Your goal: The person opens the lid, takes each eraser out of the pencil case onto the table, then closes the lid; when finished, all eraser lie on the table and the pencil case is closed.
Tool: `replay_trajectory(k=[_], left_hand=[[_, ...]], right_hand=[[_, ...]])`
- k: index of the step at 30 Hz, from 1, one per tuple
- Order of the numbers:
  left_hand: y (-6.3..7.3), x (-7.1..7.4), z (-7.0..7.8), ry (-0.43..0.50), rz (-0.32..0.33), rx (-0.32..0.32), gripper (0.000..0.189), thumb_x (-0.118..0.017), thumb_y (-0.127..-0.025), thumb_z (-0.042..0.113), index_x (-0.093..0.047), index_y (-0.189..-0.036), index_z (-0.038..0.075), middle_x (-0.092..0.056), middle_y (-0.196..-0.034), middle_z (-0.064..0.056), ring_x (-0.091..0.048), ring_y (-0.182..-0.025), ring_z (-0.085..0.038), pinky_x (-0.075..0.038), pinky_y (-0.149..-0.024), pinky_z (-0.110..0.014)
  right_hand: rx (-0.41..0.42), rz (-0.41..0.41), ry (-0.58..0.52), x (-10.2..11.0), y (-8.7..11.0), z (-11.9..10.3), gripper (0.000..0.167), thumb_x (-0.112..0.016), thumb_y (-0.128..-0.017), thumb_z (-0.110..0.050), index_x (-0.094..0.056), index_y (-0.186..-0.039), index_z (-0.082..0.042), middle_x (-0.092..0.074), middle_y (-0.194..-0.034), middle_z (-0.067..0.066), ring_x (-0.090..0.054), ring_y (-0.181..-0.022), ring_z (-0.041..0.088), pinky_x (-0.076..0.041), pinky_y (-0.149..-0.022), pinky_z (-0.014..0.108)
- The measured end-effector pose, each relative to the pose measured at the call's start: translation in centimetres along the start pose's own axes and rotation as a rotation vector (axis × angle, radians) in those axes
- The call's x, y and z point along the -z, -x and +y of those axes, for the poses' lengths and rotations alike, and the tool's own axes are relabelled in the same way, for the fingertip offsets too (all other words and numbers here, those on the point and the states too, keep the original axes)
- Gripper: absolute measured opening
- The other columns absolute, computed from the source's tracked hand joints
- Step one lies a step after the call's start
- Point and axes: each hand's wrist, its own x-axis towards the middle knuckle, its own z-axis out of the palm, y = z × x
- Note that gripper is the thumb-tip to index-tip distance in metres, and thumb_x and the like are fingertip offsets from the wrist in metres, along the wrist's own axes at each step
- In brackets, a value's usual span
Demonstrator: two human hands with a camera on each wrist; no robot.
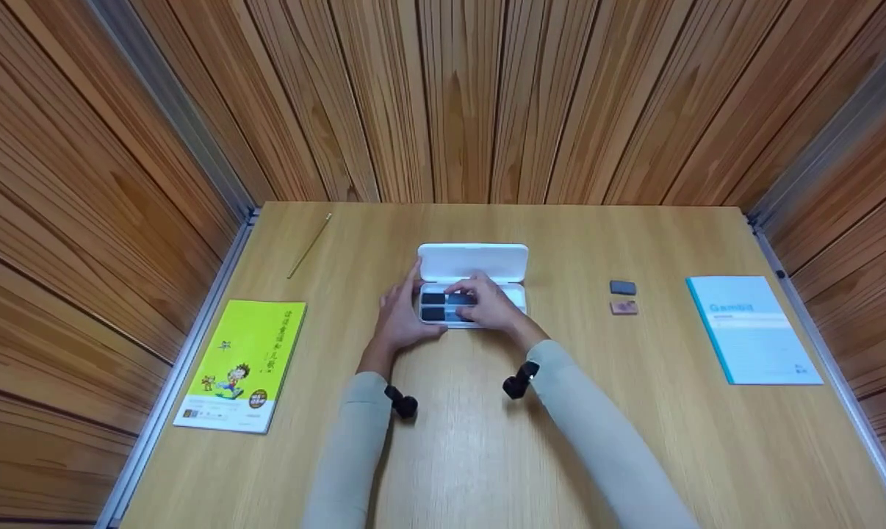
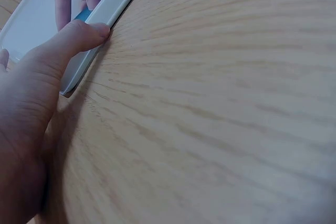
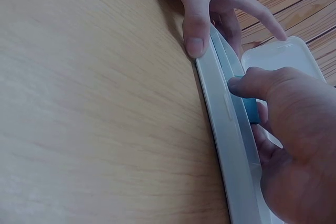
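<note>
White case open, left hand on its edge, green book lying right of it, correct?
No: the green book lies left of the white case, not right, as the head view shows; the case is open, with the left hand on its edge.

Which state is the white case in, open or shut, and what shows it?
The white case is open: its lid is swung back at the far side, and dark blocks show inside.
</note>
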Motion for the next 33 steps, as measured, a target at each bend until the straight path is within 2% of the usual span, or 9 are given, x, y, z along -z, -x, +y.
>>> replay_trajectory(k=[2,6,10,14,18,23,28,33], left_hand=[[0.0,0.0,0.0,0.002,-0.003,0.003,0.138,-0.101,-0.078,0.045,-0.012,-0.183,0.033,-0.061,-0.161,-0.009,-0.052,-0.151,-0.035,-0.023,-0.135,-0.063],[0.0,0.1,0.1,0.008,-0.002,0.009,0.137,-0.101,-0.077,0.045,-0.013,-0.182,0.034,-0.061,-0.161,-0.009,-0.051,-0.152,-0.034,-0.024,-0.134,-0.062],[0.0,0.0,0.1,0.007,0.000,0.012,0.137,-0.101,-0.077,0.044,-0.013,-0.182,0.035,-0.061,-0.160,-0.008,-0.051,-0.152,-0.033,-0.023,-0.135,-0.061],[0.1,0.0,0.1,0.005,0.000,0.016,0.138,-0.100,-0.076,0.045,-0.013,-0.182,0.037,-0.061,-0.161,-0.008,-0.051,-0.152,-0.032,-0.024,-0.135,-0.061],[0.1,0.1,0.2,0.003,0.002,0.013,0.138,-0.101,-0.076,0.045,-0.013,-0.182,0.037,-0.062,-0.161,-0.007,-0.052,-0.152,-0.032,-0.026,-0.132,-0.060],[0.0,0.1,0.1,0.000,0.005,0.010,0.138,-0.101,-0.077,0.045,-0.013,-0.182,0.036,-0.063,-0.160,-0.008,-0.052,-0.153,-0.033,-0.026,-0.132,-0.061],[0.0,0.1,0.0,0.002,0.008,-0.001,0.137,-0.101,-0.077,0.044,-0.013,-0.182,0.036,-0.062,-0.161,-0.008,-0.052,-0.153,-0.033,-0.024,-0.134,-0.063],[0.0,0.0,-0.1,0.006,0.001,-0.005,0.139,-0.101,-0.076,0.046,-0.012,-0.182,0.036,-0.061,-0.163,-0.008,-0.051,-0.153,-0.034,-0.022,-0.135,-0.064]], right_hand=[[0.023,0.011,-0.004,-0.1,-0.1,0.3,0.037,-0.077,-0.098,-0.006,-0.080,-0.134,-0.014,-0.062,-0.133,0.023,-0.060,-0.122,0.036,-0.047,-0.110,0.049],[0.001,0.019,-0.055,-0.1,-0.2,0.8,0.034,-0.076,-0.099,-0.005,-0.077,-0.132,-0.015,-0.061,-0.140,0.022,-0.059,-0.130,0.037,-0.047,-0.117,0.055],[-0.007,0.032,-0.086,-0.2,-0.4,1.5,0.033,-0.076,-0.099,-0.003,-0.073,-0.129,-0.017,-0.059,-0.140,0.021,-0.059,-0.130,0.037,-0.048,-0.117,0.056],[0.014,0.052,-0.082,-0.3,-0.4,1.6,0.032,-0.078,-0.098,-0.004,-0.067,-0.125,-0.018,-0.060,-0.134,0.018,-0.059,-0.122,0.033,-0.050,-0.107,0.048],[0.025,0.075,-0.090,0.0,0.1,0.6,0.033,-0.078,-0.099,-0.003,-0.063,-0.124,-0.015,-0.060,-0.130,0.018,-0.059,-0.115,0.032,-0.050,-0.100,0.042],[-0.005,0.121,-0.119,0.2,0.3,0.0,0.032,-0.080,-0.100,-0.004,-0.060,-0.122,-0.015,-0.062,-0.127,0.014,-0.061,-0.111,0.027,-0.050,-0.097,0.035],[0.020,0.165,-0.176,0.1,0.2,0.4,0.031,-0.080,-0.098,-0.003,-0.058,-0.117,-0.015,-0.062,-0.118,0.011,-0.060,-0.105,0.025,-0.050,-0.090,0.033],[0.055,0.176,-0.228,-0.1,-0.4,1.6,0.031,-0.082,-0.098,-0.004,-0.060,-0.114,-0.019,-0.062,-0.113,0.003,-0.060,-0.100,0.021,-0.051,-0.082,0.027]])
